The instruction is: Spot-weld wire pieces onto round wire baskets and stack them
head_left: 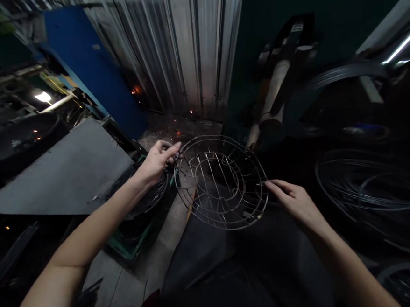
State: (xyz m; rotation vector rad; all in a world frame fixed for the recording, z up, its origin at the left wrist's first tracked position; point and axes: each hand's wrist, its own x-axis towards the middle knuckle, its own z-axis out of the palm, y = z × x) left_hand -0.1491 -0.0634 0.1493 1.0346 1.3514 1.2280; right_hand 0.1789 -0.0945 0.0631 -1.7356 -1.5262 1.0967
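Observation:
A round wire rack (222,153) made of concentric rings and crossing rods hangs in the air before me, held between both hands. My left hand (158,159) pinches its left rim with thumb and fingers. On the opposite side, my right hand (288,194) grips the right rim between thumb and fingertips. The rack is tilted, and a dark apron (212,252) over my lap shows through its gaps.
To the left stand a grey metal sheet (63,167), a blue panel (95,66) and a green crate (124,251). Corrugated metal (184,44) rises ahead, with orange sparks near its foot. Coils of wire (371,184) lie at the right, beside a dark machine (276,88).

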